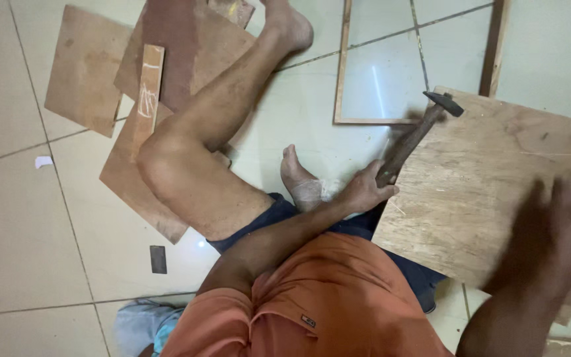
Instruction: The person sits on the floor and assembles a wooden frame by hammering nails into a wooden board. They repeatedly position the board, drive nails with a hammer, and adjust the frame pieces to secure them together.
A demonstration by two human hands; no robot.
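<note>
Looks like makeshift woodworking on the floor of a home rather than a proper shop: glossy pale tile floor [21, 218], plywood offcuts [87, 66] scattered about, a bare wooden frame [342, 66] lying flat, a big plywood sheet [477, 178], a hammer [418, 132] in use. No bench anywhere.
</note>
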